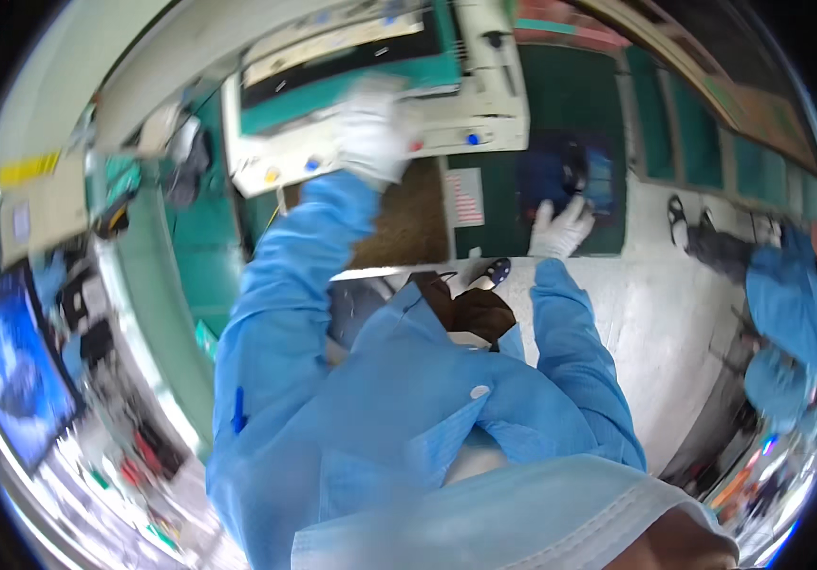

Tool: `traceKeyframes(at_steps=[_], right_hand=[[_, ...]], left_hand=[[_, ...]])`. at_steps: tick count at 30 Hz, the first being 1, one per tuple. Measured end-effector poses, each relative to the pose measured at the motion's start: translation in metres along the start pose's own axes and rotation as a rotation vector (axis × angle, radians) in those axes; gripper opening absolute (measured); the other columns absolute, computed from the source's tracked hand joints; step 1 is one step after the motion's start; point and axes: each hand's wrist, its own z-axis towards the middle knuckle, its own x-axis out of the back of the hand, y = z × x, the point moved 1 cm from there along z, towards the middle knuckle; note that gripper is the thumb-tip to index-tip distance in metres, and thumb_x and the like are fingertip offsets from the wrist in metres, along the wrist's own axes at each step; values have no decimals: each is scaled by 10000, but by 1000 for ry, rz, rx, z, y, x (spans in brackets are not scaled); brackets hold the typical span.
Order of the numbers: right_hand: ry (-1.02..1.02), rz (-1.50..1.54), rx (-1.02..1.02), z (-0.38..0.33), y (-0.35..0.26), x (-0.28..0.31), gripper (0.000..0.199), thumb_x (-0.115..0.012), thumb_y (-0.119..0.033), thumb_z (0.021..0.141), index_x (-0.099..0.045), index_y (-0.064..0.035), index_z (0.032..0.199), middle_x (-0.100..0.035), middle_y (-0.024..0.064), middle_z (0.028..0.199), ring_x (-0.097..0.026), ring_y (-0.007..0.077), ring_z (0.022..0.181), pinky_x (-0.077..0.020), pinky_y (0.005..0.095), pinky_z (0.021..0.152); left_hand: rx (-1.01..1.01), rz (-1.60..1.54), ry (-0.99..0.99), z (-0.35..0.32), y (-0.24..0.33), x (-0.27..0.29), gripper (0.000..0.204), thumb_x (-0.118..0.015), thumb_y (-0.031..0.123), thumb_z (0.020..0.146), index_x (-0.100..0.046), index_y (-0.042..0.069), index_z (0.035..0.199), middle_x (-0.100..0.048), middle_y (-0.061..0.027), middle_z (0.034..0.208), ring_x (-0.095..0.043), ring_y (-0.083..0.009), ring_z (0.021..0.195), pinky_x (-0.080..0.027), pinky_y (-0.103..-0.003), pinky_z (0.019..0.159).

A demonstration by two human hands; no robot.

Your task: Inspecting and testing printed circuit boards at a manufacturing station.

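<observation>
My left hand [368, 142], in a white glove, is smeared by motion over the front of a white machine [484, 114] with a green and black bed. Its fingers cannot be made out, nor whether they hold anything. My right hand [562, 228], also white-gloved, rests at the near edge of a dark blue pad [543, 176] on the green bench. Its fingers are apart and point towards a dark, rounded object [573, 163] on the pad, too blurred to name. Nothing shows in that hand.
Coloured buttons [473, 139] line the machine's front edge. A brown board [408, 214] and a white sheet with red print [465, 197] lie in front of it. A lit screen [19, 366] stands at far left. Another person in blue [793, 294] is at far right.
</observation>
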Motion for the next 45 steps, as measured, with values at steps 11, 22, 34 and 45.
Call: traceKeyframes(at_steps=[11, 22, 34, 45], right_hand=[[99, 79, -9, -6, 7, -5, 698, -725, -264, 828, -400, -1, 1387, -447, 311, 1379, -440, 488, 1279, -326, 610, 1108], [122, 136, -15, -4, 6, -1, 622, -710, -248, 843, -452, -32, 1367, -451, 281, 1397, -432, 478, 1289, -330, 573, 1123], [100, 124, -25, -3, 3, 2, 592, -709, -236, 844, -466, -49, 1351, -455, 278, 1401, -438, 471, 1291, -344, 555, 1114], [198, 101, 16, 1, 0, 8, 569, -703, -263, 831, -507, -58, 1324, -486, 263, 1362, -469, 464, 1221, -367, 561, 1075]], left_hand=[[162, 409, -119, 113, -166, 24, 757, -483, 729, 871, -684, 74, 1194, -701, -254, 1059, -660, -461, 987, -499, -526, 902], [244, 337, -160, 116, -206, 31, 572, -747, 517, 819, -671, 114, 1217, -712, -175, 1072, -682, -357, 958, -508, -462, 853], [-157, 318, -33, 119, -185, 68, 430, -746, 416, 850, -660, 104, 1132, -717, -176, 929, -700, -333, 831, -538, -432, 706], [-168, 428, 77, 43, -107, 79, 340, -709, 113, 837, -662, 160, 1171, -713, -143, 1100, -695, -336, 977, -554, -456, 853]])
